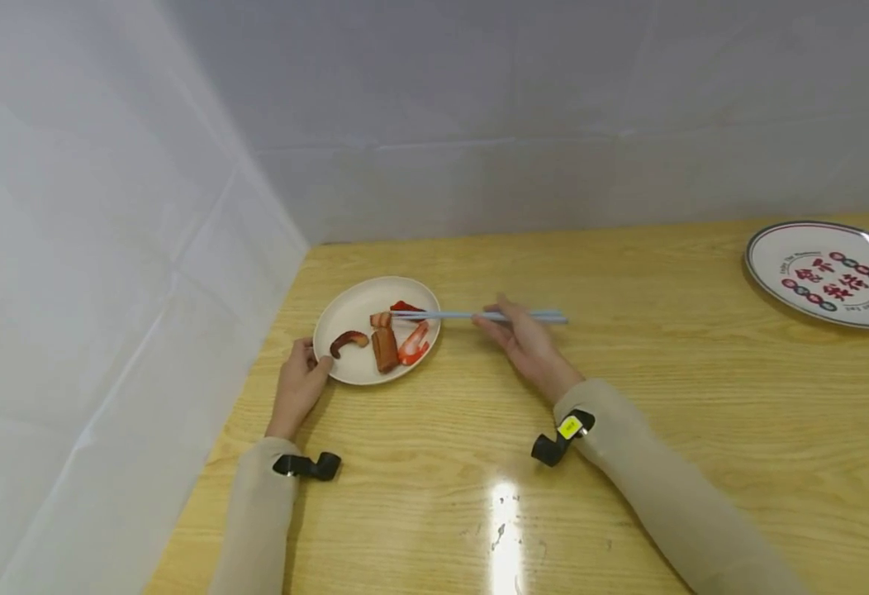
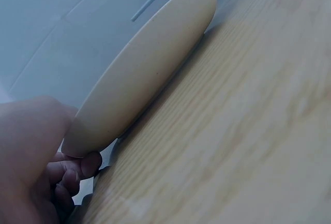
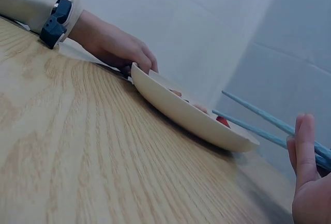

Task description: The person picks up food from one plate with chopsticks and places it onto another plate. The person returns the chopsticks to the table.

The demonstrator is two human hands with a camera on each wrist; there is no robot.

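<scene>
My left hand [image 1: 301, 384] pinches the near left rim of an oval cream plate [image 1: 360, 299], thumb on top and fingers below. The plate is raised at its left side in the right wrist view. On it lie a dark curved piece [image 1: 347, 340] like a tentacle, a brown folded piece [image 1: 386, 349], a red-and-white shrimp-like piece [image 1: 413, 344] and a red piece [image 1: 403, 306]. My right hand [image 1: 529, 345] holds light blue chopsticks [image 1: 453, 314]. Their tips overlap a small striped piece [image 1: 380, 320] in the head view; in the right wrist view they stand apart over the plate.
A larger white plate with a dark rim [image 1: 767, 258] and red lettering lies at the far right of the wooden table [image 1: 434, 446]. Grey-white sheeting [image 1: 434, 182] rises behind the table and along its left side. Both wrists wear black cameras.
</scene>
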